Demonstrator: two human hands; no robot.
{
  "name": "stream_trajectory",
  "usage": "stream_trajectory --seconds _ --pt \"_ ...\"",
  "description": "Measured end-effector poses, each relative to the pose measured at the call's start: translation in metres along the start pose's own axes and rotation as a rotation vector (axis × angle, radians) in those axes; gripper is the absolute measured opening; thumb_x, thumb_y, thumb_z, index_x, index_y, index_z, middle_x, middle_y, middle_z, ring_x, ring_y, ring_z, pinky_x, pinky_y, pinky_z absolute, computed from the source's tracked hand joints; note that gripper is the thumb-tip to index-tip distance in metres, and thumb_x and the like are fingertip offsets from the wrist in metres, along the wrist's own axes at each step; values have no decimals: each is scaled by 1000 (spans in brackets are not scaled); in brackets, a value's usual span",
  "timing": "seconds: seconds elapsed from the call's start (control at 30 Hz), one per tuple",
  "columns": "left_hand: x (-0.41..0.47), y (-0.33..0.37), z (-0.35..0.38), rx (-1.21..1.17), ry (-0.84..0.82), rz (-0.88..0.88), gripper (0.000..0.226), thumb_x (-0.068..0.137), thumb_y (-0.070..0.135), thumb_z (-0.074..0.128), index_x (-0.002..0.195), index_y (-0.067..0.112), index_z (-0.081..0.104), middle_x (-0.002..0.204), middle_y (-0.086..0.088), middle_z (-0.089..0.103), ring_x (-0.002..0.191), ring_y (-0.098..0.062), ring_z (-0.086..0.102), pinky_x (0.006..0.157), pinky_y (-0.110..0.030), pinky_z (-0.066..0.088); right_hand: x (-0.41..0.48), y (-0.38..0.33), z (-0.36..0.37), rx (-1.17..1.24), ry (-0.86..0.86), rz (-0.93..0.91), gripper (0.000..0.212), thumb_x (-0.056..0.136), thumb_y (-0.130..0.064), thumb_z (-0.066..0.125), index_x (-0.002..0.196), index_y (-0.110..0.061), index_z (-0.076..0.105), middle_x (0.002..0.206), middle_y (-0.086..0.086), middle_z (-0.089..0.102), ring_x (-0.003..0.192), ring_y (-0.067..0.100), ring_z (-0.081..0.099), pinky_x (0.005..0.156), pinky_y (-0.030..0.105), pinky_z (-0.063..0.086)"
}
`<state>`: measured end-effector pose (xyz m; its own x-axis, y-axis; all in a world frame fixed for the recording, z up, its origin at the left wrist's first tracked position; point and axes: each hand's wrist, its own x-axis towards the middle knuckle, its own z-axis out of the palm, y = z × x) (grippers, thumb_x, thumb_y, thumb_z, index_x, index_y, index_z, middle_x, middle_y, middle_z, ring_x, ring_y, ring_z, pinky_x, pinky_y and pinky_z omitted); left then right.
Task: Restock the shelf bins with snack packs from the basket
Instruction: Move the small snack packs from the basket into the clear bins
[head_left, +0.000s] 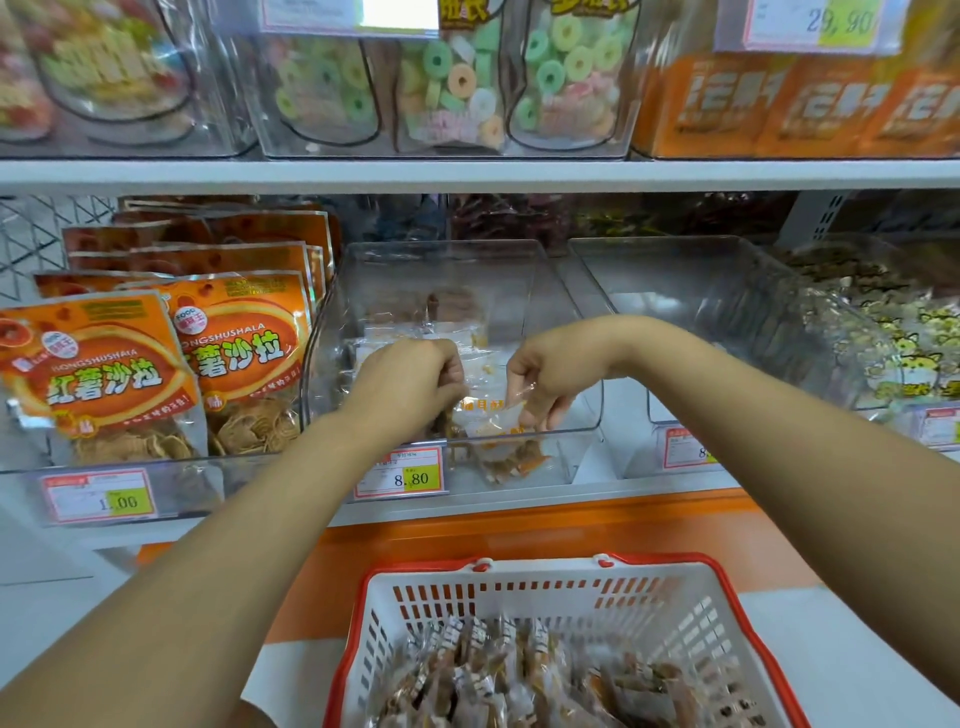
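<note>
Farthest left, two orange packs (98, 374) stand at the front of their bin, with more rows behind that are too overlapped to count. Below them one price tag (98, 496) reads 1.00.

Next comes the left hand (410, 382), reaching over the open top of the middle bin (441, 265). Its fingers (449, 382) are curled, pinching the left edge of one clear snack pack (488, 410) with orange print. The pack hangs between the two hands, low at the front of this bin, and a few flat packs lie behind it. The right hand (550, 376) grips the pack's right edge, its fingers (524, 395) pressed together on the wrapper. A second tag (400, 473), reading 8.80, is fixed to the shelf edge under the bin's clear front wall.

To the right, a second clear bin (691, 291) shows its bare floor and has an open top and a low front lip. Beyond the right forearm, a third bin (904, 358) holds cat-printed packs, too many to count.

Below the arms, one white basket (519, 597) with a red rim sits on an orange-and-white ledge. It holds a heap of basket packs (519, 670) beyond counting, and its top is open between the forearms.
</note>
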<state>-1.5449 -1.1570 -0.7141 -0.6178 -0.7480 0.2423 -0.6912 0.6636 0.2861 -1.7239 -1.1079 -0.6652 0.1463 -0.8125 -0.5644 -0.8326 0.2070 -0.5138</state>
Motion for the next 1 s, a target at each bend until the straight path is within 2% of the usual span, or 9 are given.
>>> stream_trajectory --seconds 0.1,0.27,0.43,0.53,0.63,0.73,0.83,0.9,1.0 --pt "-1 2 -2 -52 -18 -23 10 84 29 70 83 21 63 81 7 67 82 -14 62 77 -36 52 1 0 7 133 -30 26 12 89 4 59 93 -6 53 88 13 65 77 19 67 86 28 55" --pt "-3 -1 -9 -189 -179 -39 7 84 24 72 79 18 70 75 8 70 74 -8 65 77 -36 55 5 5 26 427 22 112 6 88 6 59 91 1 58 80 15 71 76 22 71 78 24 57" --pt "-9 2 -12 -48 -209 39 18 93 26 59 86 16 72 82 3 70 77 -12 63 74 -32 53 7 1 24 286 167 281 41 75 -16 80 101 3 53 121 24 57 89 28 71 85 33 57" --pt "-16 6 -12 51 -205 75 39 97 39 46 81 11 68 73 -6 66 72 -22 61 69 -36 52 5 -1 27 391 75 330 24 84 -13 71 93 2 55 124 21 58 110 32 63 100 37 48" --pt "-25 8 -12 81 -207 72 47 93 56 46 99 16 69 89 -4 69 82 -19 62 75 -37 53 7 1 32 554 -19 305 8 92 -1 56 87 2 61 121 23 62 121 31 54 104 39 44" --pt "-29 6 -14 119 -200 58 56 86 62 53 118 17 63 107 -3 68 96 -18 61 82 -35 52 9 -3 37 600 -7 297 12 90 1 54 81 1 62 109 22 68 98 28 63 102 39 45" --pt "-32 2 -19 83 -168 46 58 85 56 60 127 17 59 119 -3 66 106 -19 61 89 -35 51 8 -11 40 501 29 278 18 88 -5 62 71 -3 67 79 12 69 78 20 60 96 36 47" --pt "-37 4 -22 53 -123 45 53 88 49 60 130 18 56 123 -2 64 109 -20 60 91 -35 50 -1 -20 41 336 96 249 10 85 -13 69 82 -4 67 101 11 66 96 22 61 98 35 47" --pt "-46 15 -25 -11 45 133 33 92 40 56 118 20 62 111 0 68 101 -19 61 85 -36 50 -24 -26 44 -23 366 224 47 83 -31 72 117 -2 58 118 7 57 108 25 58 85 33 49"
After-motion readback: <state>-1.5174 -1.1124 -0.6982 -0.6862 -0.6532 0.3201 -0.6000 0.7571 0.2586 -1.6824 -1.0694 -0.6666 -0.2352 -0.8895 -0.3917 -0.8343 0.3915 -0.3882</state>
